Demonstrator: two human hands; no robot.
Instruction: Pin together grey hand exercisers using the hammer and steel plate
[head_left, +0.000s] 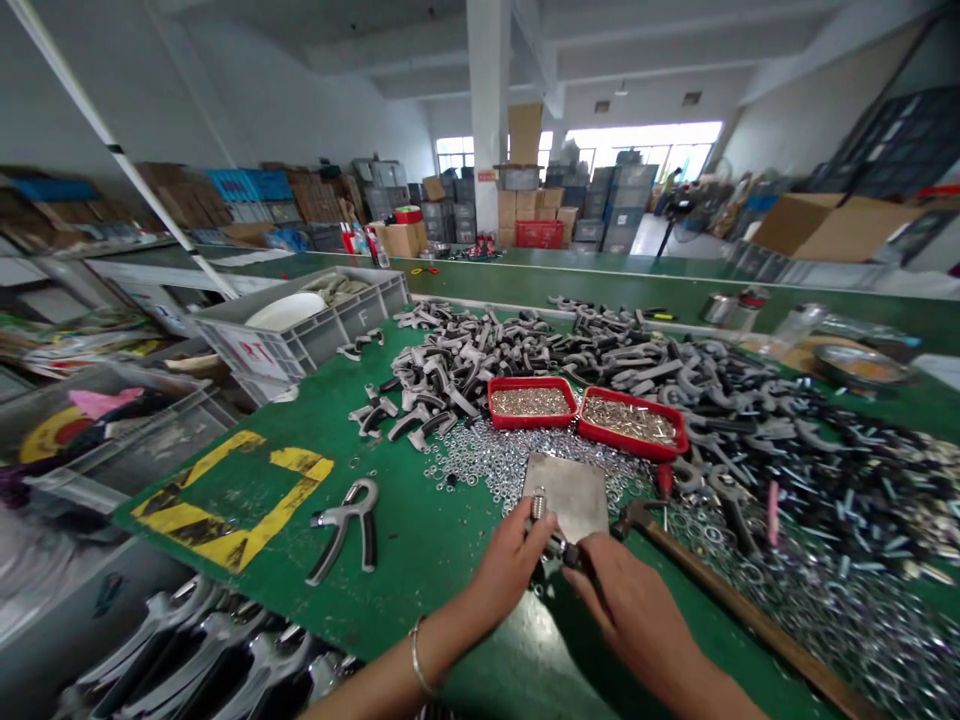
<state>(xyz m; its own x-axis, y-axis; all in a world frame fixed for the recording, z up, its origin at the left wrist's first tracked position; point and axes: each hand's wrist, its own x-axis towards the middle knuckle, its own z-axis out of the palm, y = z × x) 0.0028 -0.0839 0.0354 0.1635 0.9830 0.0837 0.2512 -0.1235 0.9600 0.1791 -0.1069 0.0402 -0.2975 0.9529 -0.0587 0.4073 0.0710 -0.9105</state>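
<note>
My left hand (pixel 506 560) is closed around a small metal part with a coil spring (pixel 538 502) standing up at its top. Close beside it, my right hand (pixel 630 600) pinches a dark knob (pixel 571 554) at the end of a short metal piece that reaches toward the left fingers. Whether the two pieces are joined is hidden by my fingers. Just beyond my hands lies a square metal plate (pixel 577 490). A hammer (pixel 720 580) with a wooden handle rests right of my right hand. One assembled grey-and-black plier-like clamp (pixel 349 525) lies apart on the left.
Loose washers (pixel 480 460) surround two red trays, one of small fasteners (pixel 532 382) and one of pins (pixel 634 455). Behind them spreads a heap of grey clamp parts (pixel 480 345). Black-ended parts (pixel 847 480) are piled right. A grey crate (pixel 360 320) stands back left.
</note>
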